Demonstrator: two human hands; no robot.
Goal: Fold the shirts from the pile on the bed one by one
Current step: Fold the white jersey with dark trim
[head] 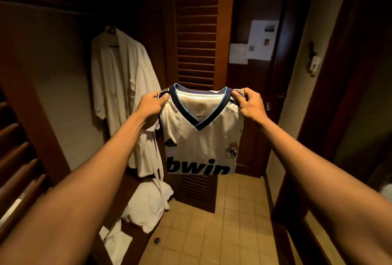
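The grip of the left hand (151, 104) and of the right hand (251, 104) pinches one shoulder each of the shirt (201, 137), which hangs in the air before the door (197, 31); its folding seems under way, and next it needs a flat surface.

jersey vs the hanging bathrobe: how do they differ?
The jersey is pinched at its shoulders by the left hand and right hand; the bathrobe hangs on a hanger. The jersey has a dark V-collar and logos; the bathrobe is plain. The bathrobe is longer than the jersey. Both are white.
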